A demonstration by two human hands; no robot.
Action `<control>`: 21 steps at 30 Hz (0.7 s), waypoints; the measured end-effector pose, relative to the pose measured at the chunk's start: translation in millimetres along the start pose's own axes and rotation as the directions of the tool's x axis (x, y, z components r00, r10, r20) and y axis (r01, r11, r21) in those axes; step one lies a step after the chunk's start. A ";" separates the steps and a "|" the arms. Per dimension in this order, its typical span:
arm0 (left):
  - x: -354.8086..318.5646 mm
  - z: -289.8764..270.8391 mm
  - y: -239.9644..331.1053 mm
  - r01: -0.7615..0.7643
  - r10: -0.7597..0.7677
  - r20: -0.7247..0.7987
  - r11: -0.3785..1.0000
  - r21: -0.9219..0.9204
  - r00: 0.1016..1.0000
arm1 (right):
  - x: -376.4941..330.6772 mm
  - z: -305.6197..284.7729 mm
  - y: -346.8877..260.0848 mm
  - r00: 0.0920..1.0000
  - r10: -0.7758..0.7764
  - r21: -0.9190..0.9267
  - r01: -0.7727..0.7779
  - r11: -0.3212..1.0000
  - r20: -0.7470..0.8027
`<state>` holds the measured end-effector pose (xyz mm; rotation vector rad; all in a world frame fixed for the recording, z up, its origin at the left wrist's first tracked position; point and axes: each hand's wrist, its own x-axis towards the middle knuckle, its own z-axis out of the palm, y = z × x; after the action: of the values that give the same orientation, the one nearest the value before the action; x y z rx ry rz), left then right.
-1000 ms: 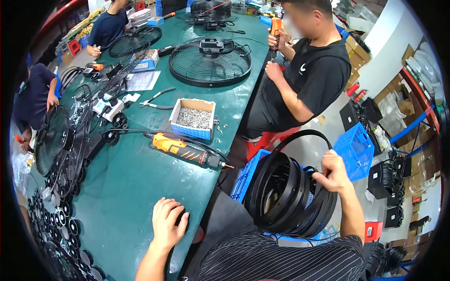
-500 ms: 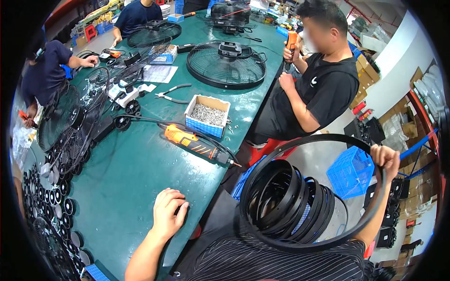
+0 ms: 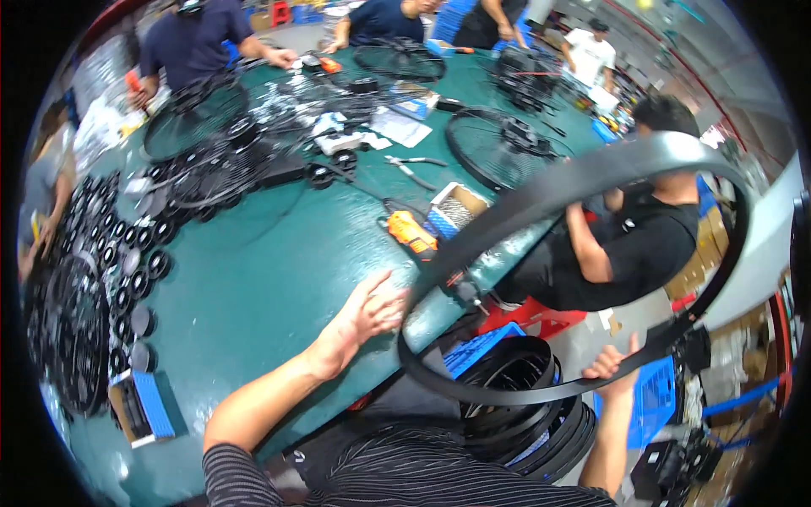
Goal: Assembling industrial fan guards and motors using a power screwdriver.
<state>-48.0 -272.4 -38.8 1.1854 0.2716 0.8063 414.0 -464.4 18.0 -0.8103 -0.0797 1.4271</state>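
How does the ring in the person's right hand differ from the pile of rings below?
The held ring is single; the pile has several rings. The held ring is up in the right hand; the pile sits lower down. Both are black and round.

Pliers [image 3: 404,164] near a white sheet [image 3: 400,128]

Free tabletop [image 3: 253,279] between black discs [image 3: 158,264] and tilted hoop [image 3: 541,194].

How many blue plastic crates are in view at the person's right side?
2: a left crate holding stacked black hoops, and a right crate, partly behind the right hand, which holds another hoop. More may be hidden.
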 end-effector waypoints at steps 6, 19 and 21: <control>-67.6 4.4 58.1 -0.171 0.128 -0.698 0.985 0.008 0.705 | 89.6 74.6 104.3 0.989 0.009 -0.202 0.021 0.979 0.145; -246.5 17.7 27.9 -0.263 0.210 -0.977 0.942 0.209 -0.022 | 158.9 140.3 256.4 0.905 0.266 -0.541 -0.048 0.840 0.331; -257.0 16.8 25.4 -0.227 0.231 -0.972 0.945 0.235 -0.042 | 159.5 147.8 265.9 0.894 0.289 -0.575 -0.043 0.817 0.343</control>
<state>-228.1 -456.4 -64.6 0.3538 1.3375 1.9490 145.5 -274.6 -81.4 -0.9843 -0.8083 1.7644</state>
